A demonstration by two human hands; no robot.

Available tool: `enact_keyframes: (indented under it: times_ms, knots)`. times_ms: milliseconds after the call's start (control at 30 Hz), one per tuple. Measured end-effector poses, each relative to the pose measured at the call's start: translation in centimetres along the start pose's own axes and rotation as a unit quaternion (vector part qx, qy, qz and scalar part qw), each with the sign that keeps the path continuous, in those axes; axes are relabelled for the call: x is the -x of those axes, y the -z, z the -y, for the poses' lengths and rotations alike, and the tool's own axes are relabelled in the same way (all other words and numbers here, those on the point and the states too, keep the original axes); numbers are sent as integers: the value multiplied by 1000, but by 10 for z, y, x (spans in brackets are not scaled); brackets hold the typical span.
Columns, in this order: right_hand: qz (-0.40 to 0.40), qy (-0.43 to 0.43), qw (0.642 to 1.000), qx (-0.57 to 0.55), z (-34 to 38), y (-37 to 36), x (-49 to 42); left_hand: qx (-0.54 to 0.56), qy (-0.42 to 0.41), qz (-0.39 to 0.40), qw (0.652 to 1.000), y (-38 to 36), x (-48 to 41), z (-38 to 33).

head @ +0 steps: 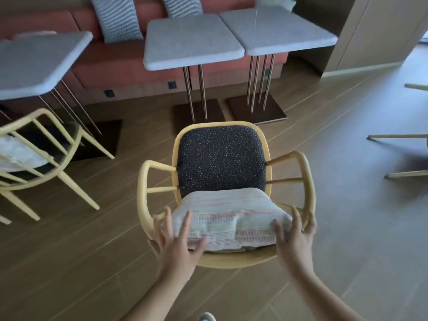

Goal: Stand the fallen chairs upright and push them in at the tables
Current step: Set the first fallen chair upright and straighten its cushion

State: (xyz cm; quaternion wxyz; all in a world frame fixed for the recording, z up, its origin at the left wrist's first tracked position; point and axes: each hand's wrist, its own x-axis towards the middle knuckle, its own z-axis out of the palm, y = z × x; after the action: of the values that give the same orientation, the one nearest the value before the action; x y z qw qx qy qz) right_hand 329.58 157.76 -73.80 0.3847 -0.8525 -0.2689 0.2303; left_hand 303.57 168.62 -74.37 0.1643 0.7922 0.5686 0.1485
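- Pale yellow wooden armchair w/ dark speckled seat pad (221, 156) stands upright on the wood-plank floor (92, 262), facing the grey stone-topped counter on thin metal legs (192, 40), but apart from it – not pushed in.
- Striped off-white cushion (231, 218) lies against the chair back, nearest the camera.
- Left hand (176, 242): fingers spread, grip apart, over the cushion's left end by the back rail; can't tell if it's touching.
- Right hand (294, 235): fingers also apart, at the cushion's right end beside the curved rail, nothing clamped.
- Step in hand, prob.: upright part done for this chair, push-in now due.
- Next move needs: both hands onto the back rail, even shove straight fwd so the seat slides under the counter, arms clearing its legs.
- 2nd yellow spindle-back chair (39, 158) at left looks tipped, near another grey counter (39, 63); likely needs righting after.
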Motion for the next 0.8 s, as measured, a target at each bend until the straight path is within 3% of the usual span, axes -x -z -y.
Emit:
enact_keyframes:
  times_ms: [100,167,233,500,667,800]
  knots:
    - [14,92,973,212,25,-8,-28,-135,-136,51,980,7,-34,-2]
    - [46,142,931,333,46,-16,-47,-174,-152,70,970,13,-69,-9]
    - [86,152,907,383,64,-29,-69,-173,-147,92,970,19,-105,-20]
    - [127,137,918,351,128,-50,-187,-186,-129,104,969,23,-238,-40]
    - [141,147,925,320,128,-56,-203,-179,-148,66,970,15,-253,-38]
    - [162,138,924,317,129,-51,-202,-140,-130,95,977,19,-252,-38]
